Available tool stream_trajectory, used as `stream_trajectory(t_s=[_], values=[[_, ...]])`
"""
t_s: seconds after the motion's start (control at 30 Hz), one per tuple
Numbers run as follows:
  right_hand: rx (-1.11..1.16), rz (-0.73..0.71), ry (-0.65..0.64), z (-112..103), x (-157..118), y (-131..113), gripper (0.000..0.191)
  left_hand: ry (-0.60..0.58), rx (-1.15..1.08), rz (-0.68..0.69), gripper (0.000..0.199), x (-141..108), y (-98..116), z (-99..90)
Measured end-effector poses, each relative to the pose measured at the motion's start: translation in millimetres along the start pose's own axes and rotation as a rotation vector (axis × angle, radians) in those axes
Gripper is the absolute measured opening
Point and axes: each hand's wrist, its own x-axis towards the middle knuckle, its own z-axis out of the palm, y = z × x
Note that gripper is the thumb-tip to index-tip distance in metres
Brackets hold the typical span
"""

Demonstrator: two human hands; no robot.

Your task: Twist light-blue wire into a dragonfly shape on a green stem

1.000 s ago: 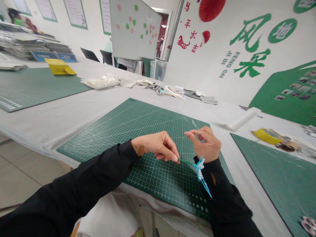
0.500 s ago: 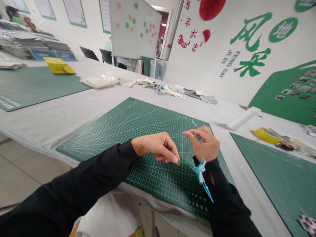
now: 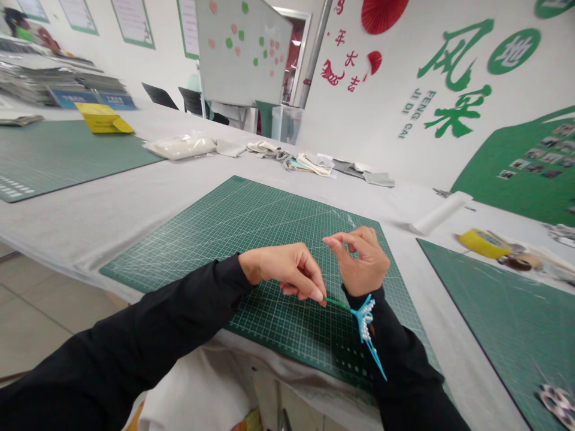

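Over green gridded cutting mat (image 3: pixel 179 239), slim green stem (image 3: pixel 336 302) of blue beaded flower ornament (image 3: pixel 365 317) pinched by left hand (image 3: pixel 291 275); right hand (image 3: pixel 362 260) curled, empty, at ornament's 12 o'clock. Light, fragile; best held by stem.

Bright, even, diffuse light; source out of frame. Shadows faint and soft, the clearest a pale grey patch beside the white cylindrical roll (image 3: pixel 440 213). Strong wide-angle distortion curves and tilts the white painted wall (image 3: pixel 386 120) toward the frame edges. Blur softens the grey stacked papers (image 3: pixel 40 84) at far left, the yellow tape roll (image 3: pixel 483 243) at right, and the lower-right corner of the frame.
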Motion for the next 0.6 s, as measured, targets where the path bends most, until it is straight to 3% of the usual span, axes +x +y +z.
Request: stream_trajectory(t_s=[0.37, 0.6], values=[[-0.056, 0.082, 0.076, -3, 1, 15, 0.016, 0.111, -0.010, 0.061, 0.016, -5, 8, -1.5], [-0.059, 0.220, 0.014, -5, 0, 32, 0.024, 0.257, -0.025, 0.165, 0.016, -8, 11, -7.2]])
